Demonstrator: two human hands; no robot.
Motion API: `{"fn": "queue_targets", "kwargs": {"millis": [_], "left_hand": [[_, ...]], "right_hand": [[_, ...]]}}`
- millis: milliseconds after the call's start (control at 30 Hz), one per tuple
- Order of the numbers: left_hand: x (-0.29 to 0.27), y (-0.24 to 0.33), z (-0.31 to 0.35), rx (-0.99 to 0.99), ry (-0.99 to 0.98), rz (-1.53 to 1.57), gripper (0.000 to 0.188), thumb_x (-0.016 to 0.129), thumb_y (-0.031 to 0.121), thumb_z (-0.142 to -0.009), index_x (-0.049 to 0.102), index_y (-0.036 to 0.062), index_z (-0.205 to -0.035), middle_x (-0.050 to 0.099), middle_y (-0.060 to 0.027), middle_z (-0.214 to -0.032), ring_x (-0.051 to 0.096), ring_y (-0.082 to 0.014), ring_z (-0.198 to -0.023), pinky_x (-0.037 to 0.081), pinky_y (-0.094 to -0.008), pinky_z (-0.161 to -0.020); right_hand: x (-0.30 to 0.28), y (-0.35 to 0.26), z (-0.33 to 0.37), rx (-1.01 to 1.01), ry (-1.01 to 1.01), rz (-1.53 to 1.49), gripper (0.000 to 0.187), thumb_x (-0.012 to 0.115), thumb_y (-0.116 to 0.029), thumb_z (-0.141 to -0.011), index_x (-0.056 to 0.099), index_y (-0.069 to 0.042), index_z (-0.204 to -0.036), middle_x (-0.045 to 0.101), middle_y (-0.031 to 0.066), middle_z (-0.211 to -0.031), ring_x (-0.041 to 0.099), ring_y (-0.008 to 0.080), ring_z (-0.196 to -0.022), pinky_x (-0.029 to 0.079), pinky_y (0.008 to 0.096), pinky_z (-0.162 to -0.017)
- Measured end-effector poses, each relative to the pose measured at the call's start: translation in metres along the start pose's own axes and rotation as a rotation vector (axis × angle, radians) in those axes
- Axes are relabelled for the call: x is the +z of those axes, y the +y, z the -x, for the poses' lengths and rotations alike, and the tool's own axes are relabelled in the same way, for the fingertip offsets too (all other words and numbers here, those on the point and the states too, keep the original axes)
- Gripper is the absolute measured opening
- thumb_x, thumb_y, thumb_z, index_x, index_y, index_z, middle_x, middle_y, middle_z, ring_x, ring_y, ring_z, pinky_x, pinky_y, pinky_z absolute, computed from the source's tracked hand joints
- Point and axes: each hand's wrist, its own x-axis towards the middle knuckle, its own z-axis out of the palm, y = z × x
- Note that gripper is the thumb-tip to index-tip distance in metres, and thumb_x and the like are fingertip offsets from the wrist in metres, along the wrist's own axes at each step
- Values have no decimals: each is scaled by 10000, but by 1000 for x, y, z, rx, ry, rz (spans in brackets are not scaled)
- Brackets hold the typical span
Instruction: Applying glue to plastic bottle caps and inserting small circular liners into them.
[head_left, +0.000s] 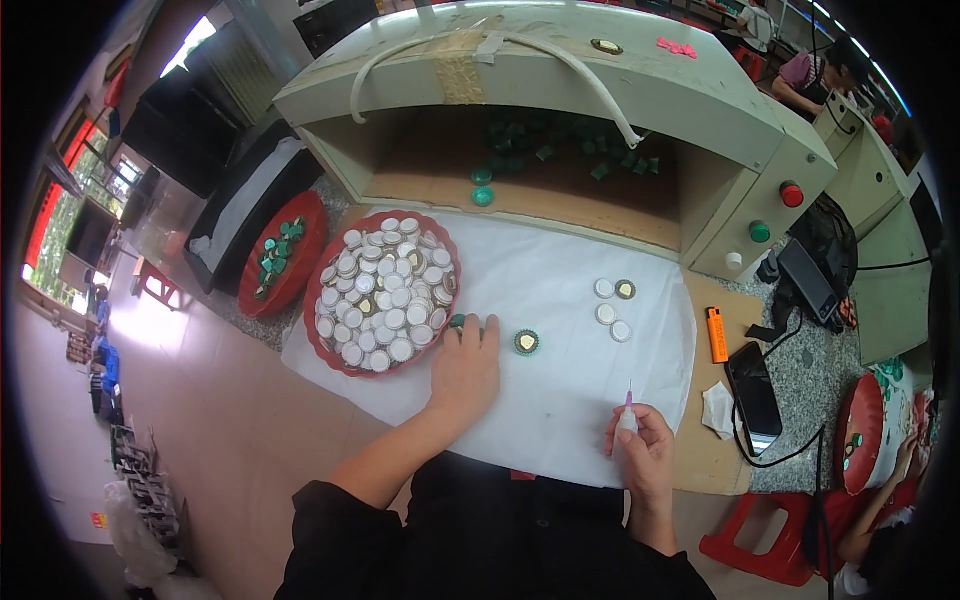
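My left hand [468, 368] reaches down beside a red scalloped basket [318, 345], its bent fingertips on a small green cap [458, 321] that they partly hide. White round discs [367, 283] are heaped in the basket, a few with gold centres among them. To the right of that hand, a green fluted cap with a gold centre [526, 342] lies on the white sheet [570, 400]. In my right hand [650, 450], fingers closed, is a small clear dropper bottle [627, 420] with a purple needle tip pointing up.
Several discs [606, 314] lie at the sheet's right. Behind is a grey open-fronted box [560, 85] with green pieces inside. An orange lighter [717, 335] and phone [754, 395] lie at right; a red basket of green pieces [312, 225] stands at left. Other people sit at right.
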Motion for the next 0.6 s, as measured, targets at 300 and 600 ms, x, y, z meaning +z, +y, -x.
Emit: {"fn": "queue_targets", "kwargs": {"millis": [300,600], "left_hand": [[-13,16,-19,48,205,284,451,555,291,-706,488,18,-1059,459,-144,-922,471,-282,-748,431,-347,-583],[0,38,-19,145,124,187,411,557,375,-705,515,84,-992,465,-93,-813,462,-230,-733,440,-309,-510]], "right_hand": [[0,-2,0,18,11,-1,216,517,-11,-763,489,14,-976,553,75,-797,517,107,-627,428,230,-585],[4,-1,-2,-2,9,-2,219,544,-52,-762,495,6,-967,547,62,-768,510,109,-620,423,226,-567]]}}
